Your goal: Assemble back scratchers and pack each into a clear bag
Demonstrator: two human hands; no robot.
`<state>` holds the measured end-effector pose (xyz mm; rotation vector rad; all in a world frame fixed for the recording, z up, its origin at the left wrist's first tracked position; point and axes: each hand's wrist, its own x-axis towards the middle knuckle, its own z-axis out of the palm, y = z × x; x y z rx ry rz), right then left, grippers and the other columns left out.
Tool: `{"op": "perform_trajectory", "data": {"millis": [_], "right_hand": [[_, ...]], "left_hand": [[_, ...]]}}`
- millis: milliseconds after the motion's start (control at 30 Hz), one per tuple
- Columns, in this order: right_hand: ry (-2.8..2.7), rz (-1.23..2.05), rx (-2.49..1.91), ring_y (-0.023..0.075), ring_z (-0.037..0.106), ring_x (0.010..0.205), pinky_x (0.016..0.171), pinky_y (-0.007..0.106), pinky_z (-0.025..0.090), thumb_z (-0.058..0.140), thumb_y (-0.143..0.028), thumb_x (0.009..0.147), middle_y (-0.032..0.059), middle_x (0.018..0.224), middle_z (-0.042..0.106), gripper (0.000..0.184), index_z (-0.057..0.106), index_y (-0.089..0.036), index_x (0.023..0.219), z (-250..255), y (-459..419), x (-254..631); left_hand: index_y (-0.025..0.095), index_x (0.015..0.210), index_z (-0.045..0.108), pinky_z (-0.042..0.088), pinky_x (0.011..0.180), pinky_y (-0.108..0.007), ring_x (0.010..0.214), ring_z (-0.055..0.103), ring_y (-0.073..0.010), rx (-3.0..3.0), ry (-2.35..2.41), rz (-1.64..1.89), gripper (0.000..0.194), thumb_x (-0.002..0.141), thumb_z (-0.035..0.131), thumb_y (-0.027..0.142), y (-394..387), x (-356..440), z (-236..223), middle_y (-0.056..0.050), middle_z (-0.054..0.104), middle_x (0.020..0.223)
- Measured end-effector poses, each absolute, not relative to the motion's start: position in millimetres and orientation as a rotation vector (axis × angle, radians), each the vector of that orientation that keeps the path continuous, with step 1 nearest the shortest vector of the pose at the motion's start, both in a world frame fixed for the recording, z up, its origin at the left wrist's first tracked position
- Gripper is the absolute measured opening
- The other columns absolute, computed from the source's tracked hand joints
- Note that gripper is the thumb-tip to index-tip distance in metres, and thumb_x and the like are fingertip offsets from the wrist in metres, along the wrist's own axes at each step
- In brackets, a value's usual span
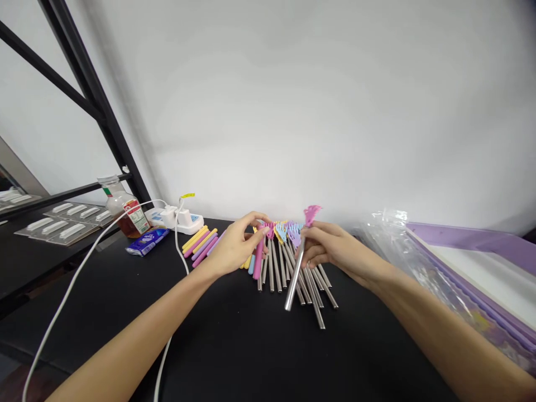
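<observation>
On the black table [234, 346] lies a row of metal rods with small coloured hand-shaped heads [288, 262]. My right hand [324, 245] is closed round one rod with a pink head [298, 262], holding it tilted above the row. My left hand [234, 245] pinches a pink sleeve [258, 254] at the left end of the row. Several loose pink, yellow and blue sleeves [203, 241] lie just left of that hand.
A white cable [79, 273] runs from a white power strip [178, 219] to the near left. A bottle [123, 211] and a blue packet [146, 241] sit at the back left. Clear plastic bags [402, 251] and a purple tray [481, 245] lie on the right.
</observation>
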<state>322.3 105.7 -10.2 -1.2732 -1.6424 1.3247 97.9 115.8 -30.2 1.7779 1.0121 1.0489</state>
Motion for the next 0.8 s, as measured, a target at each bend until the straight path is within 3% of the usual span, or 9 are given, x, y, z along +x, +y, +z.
{"op": "perform_trajectory", "data": {"millis": [67,167,267,400,567,800], "right_hand": [[-1.363,1.374,-1.096,0.0177,0.071,0.068,0.061,0.024,0.056,0.061,-0.040,0.092,0.0053,0.077,0.070,0.020,0.059,-0.019,0.093,-16,97,348],[-1.072,1.370,-0.964,0.0174,0.071,0.072,0.063,0.023,0.055,0.074,-0.038,0.084,0.0047,0.079,0.070,0.024,0.062,-0.020,0.096,-32,86,377],[-0.973,1.349,-0.938,0.0168,0.071,0.077,0.069,0.023,0.056,0.079,-0.035,0.081,0.0054,0.084,0.072,0.025,0.064,-0.020,0.094,-44,78,390],[-0.952,1.253,-0.925,0.0150,0.069,0.073,0.067,0.022,0.056,0.081,-0.038,0.080,0.0023,0.076,0.069,0.026,0.064,-0.021,0.088,-47,74,389],[-0.933,1.222,-0.927,0.0147,0.068,0.073,0.066,0.022,0.055,0.081,-0.040,0.079,0.0012,0.075,0.067,0.027,0.064,-0.021,0.089,-50,74,384],[-0.920,1.196,-0.911,0.0153,0.070,0.077,0.068,0.021,0.058,0.083,-0.037,0.078,0.0024,0.080,0.068,0.026,0.066,-0.019,0.085,-49,68,376]], "left_hand": [[0.022,0.114,0.059,0.053,0.059,-0.024,0.064,0.065,-0.0110,1.775,1.037,1.072,0.031,0.092,0.062,0.043,111,111,-35,-0.002,0.064,0.102],[0.019,0.101,0.069,0.052,0.068,-0.023,0.073,0.065,-0.0134,1.931,1.052,0.989,0.025,0.086,0.071,0.039,102,127,-40,-0.001,0.070,0.085],[0.019,0.091,0.073,0.048,0.068,-0.023,0.074,0.063,-0.0127,2.177,1.027,0.886,0.015,0.088,0.070,0.033,92,134,-45,-0.001,0.072,0.082],[0.021,0.097,0.069,0.041,0.061,-0.022,0.063,0.055,-0.0094,2.456,1.006,0.820,0.013,0.094,0.063,0.032,85,134,-55,0.003,0.068,0.076],[0.022,0.107,0.066,0.042,0.063,-0.022,0.066,0.059,-0.0097,2.554,0.990,0.883,0.017,0.096,0.061,0.033,82,133,-63,0.003,0.070,0.084],[0.020,0.107,0.071,0.042,0.062,-0.024,0.066,0.060,-0.0122,2.669,0.937,0.940,0.021,0.099,0.057,0.033,82,129,-62,0.000,0.071,0.079]]}}
